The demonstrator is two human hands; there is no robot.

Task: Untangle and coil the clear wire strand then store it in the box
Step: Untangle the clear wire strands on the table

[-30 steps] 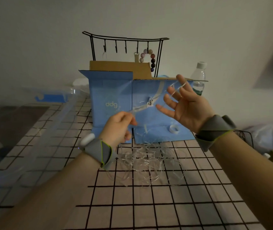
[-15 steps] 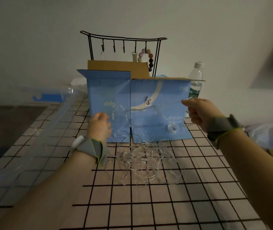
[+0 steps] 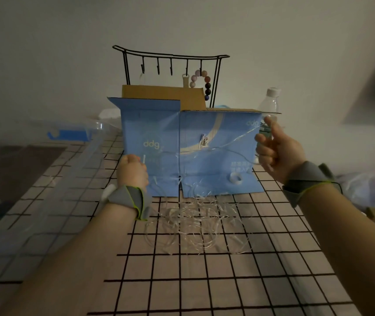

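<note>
Both hands are up in front of the blue box (image 3: 188,144), which stands open-topped on the checked counter (image 3: 204,281). The left hand (image 3: 133,171) is balled into a fist, fingers curled tight around one bit of the clear wire strand (image 3: 195,226). The right hand (image 3: 277,148) sits higher and well off to the side, fingers pinching another stretch of it, so a thin line runs between them. Most of the strand is a messy tangle on the counter, just in front of the box.
</note>
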